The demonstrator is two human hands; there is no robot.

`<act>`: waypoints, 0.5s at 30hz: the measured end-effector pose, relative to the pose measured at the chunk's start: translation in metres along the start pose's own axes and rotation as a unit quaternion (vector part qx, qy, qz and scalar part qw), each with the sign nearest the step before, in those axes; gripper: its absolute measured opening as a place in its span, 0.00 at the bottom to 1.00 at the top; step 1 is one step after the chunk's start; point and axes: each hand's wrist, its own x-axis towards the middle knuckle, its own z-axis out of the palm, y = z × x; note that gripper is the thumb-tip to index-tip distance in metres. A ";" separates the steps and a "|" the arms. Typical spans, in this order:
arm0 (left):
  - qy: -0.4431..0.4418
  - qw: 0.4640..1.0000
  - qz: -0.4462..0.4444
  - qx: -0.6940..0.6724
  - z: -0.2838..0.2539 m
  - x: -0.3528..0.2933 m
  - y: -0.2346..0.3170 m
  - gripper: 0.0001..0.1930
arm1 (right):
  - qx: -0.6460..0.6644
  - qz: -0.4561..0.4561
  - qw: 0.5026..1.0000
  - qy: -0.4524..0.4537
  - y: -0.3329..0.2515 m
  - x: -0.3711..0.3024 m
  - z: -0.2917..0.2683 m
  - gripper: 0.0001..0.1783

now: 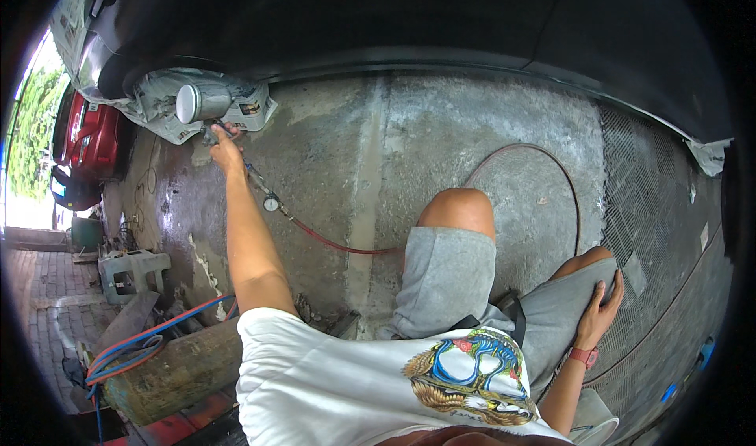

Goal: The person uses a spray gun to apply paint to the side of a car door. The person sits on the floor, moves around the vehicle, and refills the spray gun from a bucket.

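Observation:
Out to the left, my left hand (227,148) is closed around the handle of a paint spray gun (211,132). Its silver cup (206,102) sits on top, with the round lid toward the left. Below the handle hang a small pressure gauge (271,203) and a red air hose (335,246), which runs off toward my legs. My right hand (600,317) lies on my right knee with its fingers stretched out and holds nothing. The gun is close to the lower edge of a black car body (409,20) and its newspaper masking (252,109).
The hose loops (571,180) over the concrete floor (339,162). A grey plastic stool (134,276), a rusty cylinder (177,375) and blue and red hoses (161,329) are at my left. Farther off is a red car (88,139). A bucket (592,418) stands behind my right arm.

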 end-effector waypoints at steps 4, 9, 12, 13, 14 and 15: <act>0.067 0.997 0.036 -0.006 -0.003 0.006 0.005 0.30 | 0.000 -0.001 1.000 -0.006 -0.004 0.001 0.001 0.29; -0.013 0.997 0.076 -0.024 0.009 -0.037 0.022 0.29 | 0.015 -0.006 1.000 -0.006 -0.010 0.003 0.004 0.29; -0.115 0.988 0.094 -0.049 0.032 -0.087 0.044 0.26 | 0.026 -0.004 1.000 -0.003 -0.010 0.004 0.004 0.29; -0.144 0.983 0.100 -0.063 0.041 -0.110 0.054 0.26 | 0.031 -0.003 0.999 -0.004 -0.009 0.004 0.006 0.29; -0.173 0.976 0.107 -0.079 0.052 -0.132 0.061 0.26 | 0.032 -0.007 0.999 -0.003 -0.009 0.005 0.006 0.28; -0.197 0.971 0.097 -0.091 0.060 -0.149 0.065 0.25 | 0.033 -0.011 0.999 -0.004 -0.010 0.006 0.007 0.28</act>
